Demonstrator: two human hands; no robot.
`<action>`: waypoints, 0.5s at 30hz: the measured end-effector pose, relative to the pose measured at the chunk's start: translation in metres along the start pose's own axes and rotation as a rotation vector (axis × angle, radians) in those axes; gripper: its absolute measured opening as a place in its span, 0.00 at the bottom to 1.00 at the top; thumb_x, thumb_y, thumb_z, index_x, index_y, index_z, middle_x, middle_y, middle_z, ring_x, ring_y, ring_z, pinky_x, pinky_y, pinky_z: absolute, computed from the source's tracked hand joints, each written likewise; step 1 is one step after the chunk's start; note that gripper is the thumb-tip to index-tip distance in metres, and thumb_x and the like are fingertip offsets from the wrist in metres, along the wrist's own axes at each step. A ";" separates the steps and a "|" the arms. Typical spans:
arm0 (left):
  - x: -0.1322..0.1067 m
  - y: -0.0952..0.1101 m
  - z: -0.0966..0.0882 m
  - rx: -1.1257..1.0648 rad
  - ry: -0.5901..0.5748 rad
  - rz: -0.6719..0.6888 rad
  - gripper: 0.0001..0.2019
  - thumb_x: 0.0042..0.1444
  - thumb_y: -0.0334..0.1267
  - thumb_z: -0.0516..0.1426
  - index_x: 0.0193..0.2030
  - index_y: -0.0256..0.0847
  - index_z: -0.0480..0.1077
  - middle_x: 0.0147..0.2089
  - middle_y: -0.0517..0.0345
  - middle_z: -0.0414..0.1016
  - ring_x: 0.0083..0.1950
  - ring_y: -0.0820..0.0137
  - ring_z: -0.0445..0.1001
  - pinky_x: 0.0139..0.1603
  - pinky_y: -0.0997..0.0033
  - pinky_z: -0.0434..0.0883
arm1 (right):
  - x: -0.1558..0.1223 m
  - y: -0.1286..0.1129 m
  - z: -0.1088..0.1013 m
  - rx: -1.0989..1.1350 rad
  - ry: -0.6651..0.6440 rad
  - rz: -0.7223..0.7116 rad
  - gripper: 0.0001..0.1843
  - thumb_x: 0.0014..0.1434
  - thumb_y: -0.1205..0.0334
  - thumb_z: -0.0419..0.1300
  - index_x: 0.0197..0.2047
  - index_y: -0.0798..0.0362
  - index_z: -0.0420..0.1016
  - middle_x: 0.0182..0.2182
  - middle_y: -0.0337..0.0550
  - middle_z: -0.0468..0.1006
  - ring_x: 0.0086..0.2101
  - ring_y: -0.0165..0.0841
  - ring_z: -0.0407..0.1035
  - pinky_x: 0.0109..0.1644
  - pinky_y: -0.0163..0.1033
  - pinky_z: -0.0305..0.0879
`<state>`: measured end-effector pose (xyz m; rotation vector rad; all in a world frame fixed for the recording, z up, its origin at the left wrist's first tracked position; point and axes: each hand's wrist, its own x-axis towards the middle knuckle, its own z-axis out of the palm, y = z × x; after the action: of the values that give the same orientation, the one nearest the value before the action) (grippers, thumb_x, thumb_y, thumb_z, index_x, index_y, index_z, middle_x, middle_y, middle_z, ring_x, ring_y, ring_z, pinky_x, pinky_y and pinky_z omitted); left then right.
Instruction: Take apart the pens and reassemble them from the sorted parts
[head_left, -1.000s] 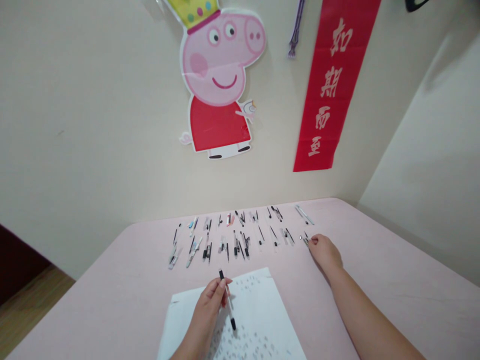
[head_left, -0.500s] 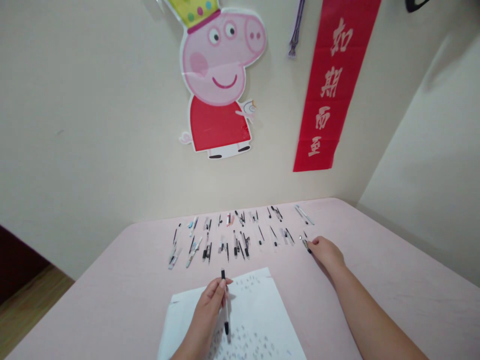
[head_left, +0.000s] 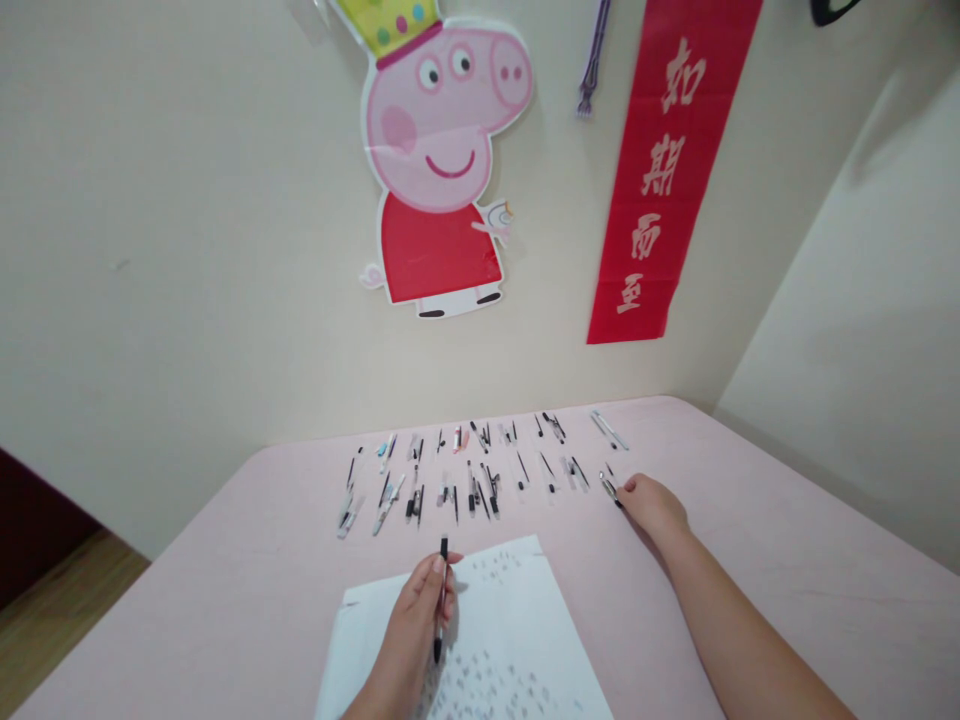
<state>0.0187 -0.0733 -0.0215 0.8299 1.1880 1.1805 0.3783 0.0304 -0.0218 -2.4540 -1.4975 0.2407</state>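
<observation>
My left hand (head_left: 427, 595) is closed around a pen (head_left: 439, 625) with a black end at the top and a black tip below, held over a white sheet of paper (head_left: 525, 620) that bears many small grey marks. At the right end of the front row, my right hand (head_left: 651, 505) has its fingers pinched at the lower end of a dark pen part (head_left: 609, 487) with a shiny top, lying at the table surface. A short dark piece (head_left: 609, 469) lies just behind it. The fingertips partly hide what the right hand grips.
Two rows of taken-apart pens, with black refills (head_left: 454, 505), clear barrels and caps, lie across the pink table (head_left: 705, 590). A pale pen (head_left: 610, 430) sits at the back right. Behind, the wall carries a cartoon pig cutout (head_left: 442, 245) and a red banner (head_left: 645, 210).
The pen in my left hand has tilted, its lower tip swinging to the left. My right hand has stayed at the same spot.
</observation>
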 end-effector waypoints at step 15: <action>-0.004 0.004 0.000 0.128 -0.012 0.075 0.24 0.51 0.61 0.55 0.36 0.39 0.71 0.24 0.66 0.61 0.23 0.78 0.56 0.23 0.79 0.55 | 0.000 0.000 0.002 0.445 0.145 0.022 0.12 0.48 0.56 0.53 0.25 0.54 0.73 0.21 0.46 0.74 0.25 0.37 0.68 0.27 0.37 0.54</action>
<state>0.0179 -0.0760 -0.0166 0.9843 1.2411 1.1678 0.3773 0.0305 -0.0235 -2.0859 -1.2041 0.3500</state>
